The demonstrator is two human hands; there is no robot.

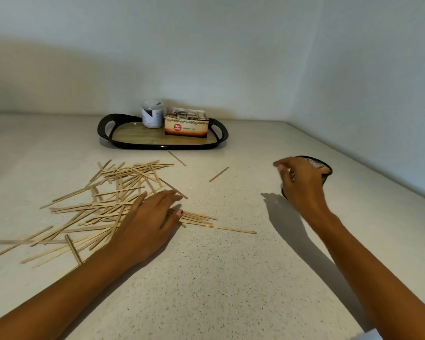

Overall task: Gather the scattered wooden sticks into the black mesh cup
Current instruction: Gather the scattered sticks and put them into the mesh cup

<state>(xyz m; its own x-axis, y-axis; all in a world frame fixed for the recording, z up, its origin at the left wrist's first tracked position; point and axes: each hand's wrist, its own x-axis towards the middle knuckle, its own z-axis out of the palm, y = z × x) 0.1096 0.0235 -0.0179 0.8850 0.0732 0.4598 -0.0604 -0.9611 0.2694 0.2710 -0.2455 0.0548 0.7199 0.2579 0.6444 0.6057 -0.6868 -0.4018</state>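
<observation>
Head view: we are likely just starting; flat left hand (147,217) pressing the sticks (118,175) heaped beneath it, slack empty right hand (302,185) hovering beside the cup (325,168) holding few.

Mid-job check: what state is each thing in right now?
Pale wooden sticks: mostly scattered on the counter.
Black mesh cup: sticks visible inside, partly hidden.
Left hand: flat, pressing sticks.
Right hand: blurred at the cup; grip unclear.
Printed cardboard tea box: open, on black handled tray.
White round jar: upright on tray.
</observation>
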